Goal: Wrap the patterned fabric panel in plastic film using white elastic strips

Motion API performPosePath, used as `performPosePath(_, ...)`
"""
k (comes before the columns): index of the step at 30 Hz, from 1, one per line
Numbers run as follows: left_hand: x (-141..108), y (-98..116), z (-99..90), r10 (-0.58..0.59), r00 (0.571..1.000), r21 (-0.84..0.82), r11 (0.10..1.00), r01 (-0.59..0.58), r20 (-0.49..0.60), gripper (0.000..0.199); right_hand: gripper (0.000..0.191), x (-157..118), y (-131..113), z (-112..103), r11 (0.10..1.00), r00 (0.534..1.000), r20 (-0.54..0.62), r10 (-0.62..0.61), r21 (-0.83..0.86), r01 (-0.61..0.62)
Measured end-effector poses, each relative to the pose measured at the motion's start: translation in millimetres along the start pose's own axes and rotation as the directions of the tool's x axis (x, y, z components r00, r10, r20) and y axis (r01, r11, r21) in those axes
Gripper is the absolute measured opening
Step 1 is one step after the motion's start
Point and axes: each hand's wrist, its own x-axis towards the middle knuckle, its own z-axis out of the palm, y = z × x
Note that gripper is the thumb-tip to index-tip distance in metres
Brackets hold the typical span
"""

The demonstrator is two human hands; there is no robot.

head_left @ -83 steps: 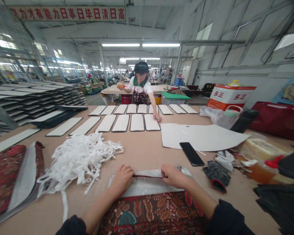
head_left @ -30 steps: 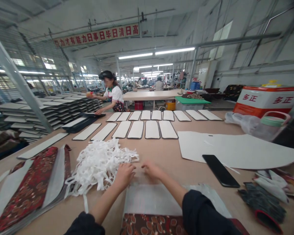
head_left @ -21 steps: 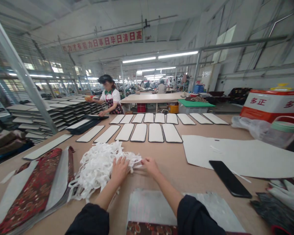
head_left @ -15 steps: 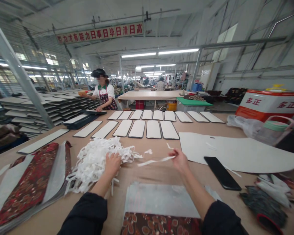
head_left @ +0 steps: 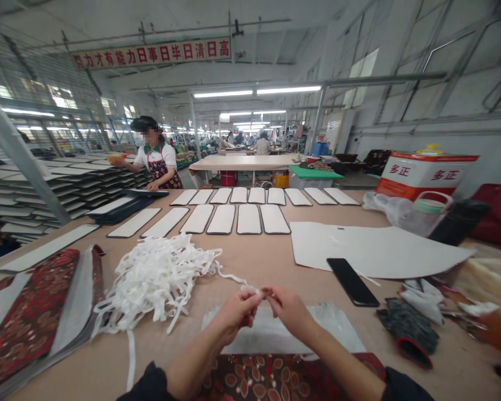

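Both hands meet above the near part of the table, fingertips almost touching. A white fabric strip (head_left: 232, 277) runs from the pile of white strips (head_left: 156, 278) to my left hand (head_left: 239, 313), which is closed in a pinch on it. My right hand (head_left: 287, 309) is also closed, thumb and finger pinching at the same spot; the strip's end there is small and partly hidden by the fingers. Beneath my hands lies a translucent whitish sheet (head_left: 271, 334) and a dark red leaf-patterned fabric (head_left: 254, 379), close to my body.
White padded panels (head_left: 221, 218) lie in two rows across the table. To the right are a large white sheet (head_left: 371, 248), a black phone (head_left: 353, 282) and dark gloves (head_left: 409, 326). Folded patterned fabric (head_left: 37, 312) lies left. A co-worker (head_left: 156, 159) stands beyond the table's far left.
My left hand has left the pile and come right and nearer. My right hand has moved left and nearer, so both hands now meet at the strip. The view has turned slightly right.
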Motion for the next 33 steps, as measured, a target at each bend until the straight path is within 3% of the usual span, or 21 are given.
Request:
performPosePath(3,-7.4,-5.6,9.4,-0.036,0.986,-0.343,0.939,-0.023,-0.164,0.031,0.032,-15.9,1.1,8.3,0.980,0.998,0.068,-0.010,-0.196,0.023)
performPosePath(7,-17.1,1.4,-12.3,-0.026,0.974,-0.432,0.899,-0.075,-0.224,0.031,0.027,-24.6,23.5,-9.9,0.966,0.966,0.189,0.176,-0.221,-0.133)
performPosePath(10,-26.0,6.6,-32.9,-0.054,0.980,-0.518,0.853,-0.054,-0.192,0.028,0.033,-26.1,38.3,-30.8,0.962,0.942,0.201,0.269,-0.100,-0.254)
performPosePath(13,-32.2,6.6,-48.9,-0.082,0.986,-0.598,0.801,-0.020,-0.143,0.021,0.039,-27.0,39.1,-46.7,0.942,0.934,0.218,0.284,0.120,-0.314)
performPosePath(16,-34.5,1.4,-61.2,-0.113,0.990,-0.591,0.805,0.045,-0.079,0.017,0.046,-27.7,31.8,-55.1,0.840,0.932,0.237,0.274,0.413,-0.352)
performPosePath(18,-34.4,-5.4,-68.0,-0.131,0.988,-0.485,0.871,0.077,-0.077,0.020,0.048,-27.6,30.7,-56.6,0.740,0.928,0.228,0.295,0.560,-0.373)
performPosePath(20,-33.0,-15.1,-73.5,-0.140,0.983,-0.288,0.952,0.100,-0.121,0.024,0.046,-27.0,36.2,-54.6,0.701,0.921,0.207,0.331,0.600,-0.386)
performPosePath(23,-28.5,-32.8,-78.9,-0.097,0.967,0.065,0.991,0.115,-0.237,0.025,0.034,-26.1,54.1,-45.4,0.846,0.930,0.100,0.353,0.390,-0.363)
performPosePath(25,-24.4,-42.9,-80.7,-0.018,0.954,0.315,0.942,0.117,-0.300,0.015,0.027,-26.2,67.3,-36.7,0.942,0.952,0.024,0.305,0.137,-0.305)
performPosePath(27,-20.5,-49.1,-82.1,0.061,0.947,0.509,0.853,0.114,-0.314,0.009,0.023,-27.0,78.2,-28.1,0.961,0.964,0.006,0.264,-0.082,-0.263)
performPosePath(30,-15.7,-51.4,-84.6,0.133,0.945,0.624,0.777,0.088,-0.299,0.012,0.022,-28.2,89.4,-18.9,0.928,0.960,0.012,0.281,-0.258,-0.269)
performPosePath(33,-11.8,-51.5,-87.0,0.146,0.947,0.660,0.746,0.084,-0.285,0.015,0.022,-27.9,97.1,-14.5,0.912,0.961,-0.012,0.277,-0.313,-0.266)
